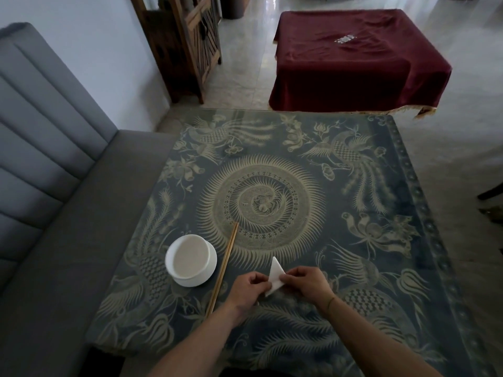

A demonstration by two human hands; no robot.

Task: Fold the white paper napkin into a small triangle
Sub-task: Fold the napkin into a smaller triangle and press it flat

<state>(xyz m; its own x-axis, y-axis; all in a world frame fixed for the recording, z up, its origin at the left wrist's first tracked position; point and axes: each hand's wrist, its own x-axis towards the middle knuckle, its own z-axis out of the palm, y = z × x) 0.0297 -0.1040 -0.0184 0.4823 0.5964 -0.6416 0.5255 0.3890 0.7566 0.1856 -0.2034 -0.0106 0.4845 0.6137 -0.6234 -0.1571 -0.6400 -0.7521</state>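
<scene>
Fingers of left hand [249,289] and right hand [306,285] curl, pinching the napkin [275,277] between them, steadying its triangle for creasing.

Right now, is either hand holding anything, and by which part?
Both. The left hand and right hand pinch the white paper napkin, already a triangle, at its lower part: left fingers on the lower left corner, right fingers on the right edge.

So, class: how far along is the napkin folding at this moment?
Done: the napkin already forms a triangle. In hand: the left hand and right hand pinch its near edges above the table. Left: perhaps a final crease, then setting it down.
</scene>
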